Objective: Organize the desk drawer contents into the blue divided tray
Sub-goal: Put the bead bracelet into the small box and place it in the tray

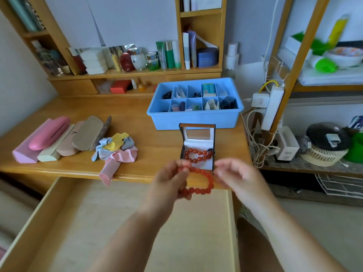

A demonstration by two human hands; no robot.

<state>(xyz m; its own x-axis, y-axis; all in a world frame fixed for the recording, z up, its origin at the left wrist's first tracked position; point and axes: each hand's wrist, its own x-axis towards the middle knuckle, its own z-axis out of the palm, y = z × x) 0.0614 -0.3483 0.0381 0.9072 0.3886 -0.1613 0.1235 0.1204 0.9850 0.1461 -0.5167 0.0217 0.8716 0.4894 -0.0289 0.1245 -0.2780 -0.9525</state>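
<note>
A honey-coloured wooden desk (149, 122) spans the view above an open drawer. The left hand (169, 181) pinches a loop of round red beads (198, 181); the right hand (233, 173), blurred, touches its far side, fingers half curled. Straight ahead, just beyond both hands, sits the open white-lined jewellery box (198, 146); farther on, the blue divided plastic tray (196, 118)

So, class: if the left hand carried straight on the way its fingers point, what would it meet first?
Probably the open jewellery box just beyond the left hand, which holds one red bead bracelet already; depth is unclear from this view.
</note>
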